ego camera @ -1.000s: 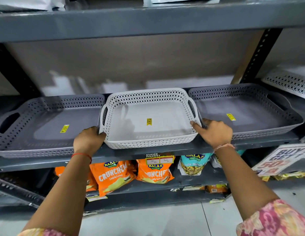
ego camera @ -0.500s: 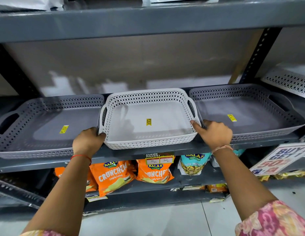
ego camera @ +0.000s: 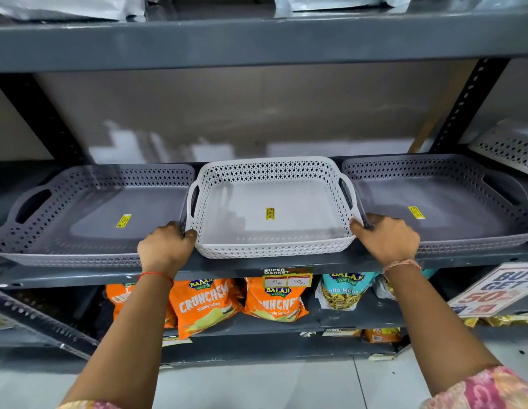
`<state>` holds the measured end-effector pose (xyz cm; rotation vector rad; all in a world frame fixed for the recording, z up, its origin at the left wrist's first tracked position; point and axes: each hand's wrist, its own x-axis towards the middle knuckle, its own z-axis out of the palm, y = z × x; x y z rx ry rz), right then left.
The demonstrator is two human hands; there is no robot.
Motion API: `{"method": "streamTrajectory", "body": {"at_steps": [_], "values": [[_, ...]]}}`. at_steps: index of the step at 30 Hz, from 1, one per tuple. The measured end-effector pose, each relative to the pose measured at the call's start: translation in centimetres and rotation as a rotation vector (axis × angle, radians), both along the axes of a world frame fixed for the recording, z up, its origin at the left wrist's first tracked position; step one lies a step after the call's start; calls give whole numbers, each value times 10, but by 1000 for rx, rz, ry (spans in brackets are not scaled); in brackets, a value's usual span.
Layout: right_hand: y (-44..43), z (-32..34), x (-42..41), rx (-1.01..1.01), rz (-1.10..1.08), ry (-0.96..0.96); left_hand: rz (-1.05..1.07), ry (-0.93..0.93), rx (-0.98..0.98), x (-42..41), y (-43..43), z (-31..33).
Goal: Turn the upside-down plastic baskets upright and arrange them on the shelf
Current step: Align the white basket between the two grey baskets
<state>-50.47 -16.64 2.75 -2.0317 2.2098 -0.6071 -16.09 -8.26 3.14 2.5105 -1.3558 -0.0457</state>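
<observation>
Three perforated plastic baskets stand upright in a row on the grey shelf (ego camera: 330, 262). The white basket (ego camera: 271, 178) is in the middle, with a grey basket (ego camera: 80, 184) to its left and another grey basket (ego camera: 448, 172) to its right. Each has a yellow sticker inside. My left hand (ego camera: 165, 249) grips the white basket's front left corner. My right hand (ego camera: 386, 240) holds its front right corner, fingers between the white and the right grey basket.
Another white perforated basket (ego camera: 510, 146) lies tilted on the neighbouring shelf at far right. Orange snack packets (ego camera: 206, 305) fill the shelf below, beside a promotional sign (ego camera: 498, 290). An upper shelf board (ego camera: 257, 39) hangs overhead. Slotted uprights flank the bay.
The view has shifted slightly. Both hands stay on the white basket's front corners, which sits about where it was.
</observation>
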Motion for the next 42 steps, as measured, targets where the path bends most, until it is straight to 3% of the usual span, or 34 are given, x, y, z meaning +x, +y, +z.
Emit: {"method": "streamTrajectory", "body": {"at_steps": [12,42], "values": [[-1,4,1,22,-8,-4,-9,96,-51,-8,-8,-2],[5,12,3,81,0,16,-73,52,-21,-5,-3,-3]]}}
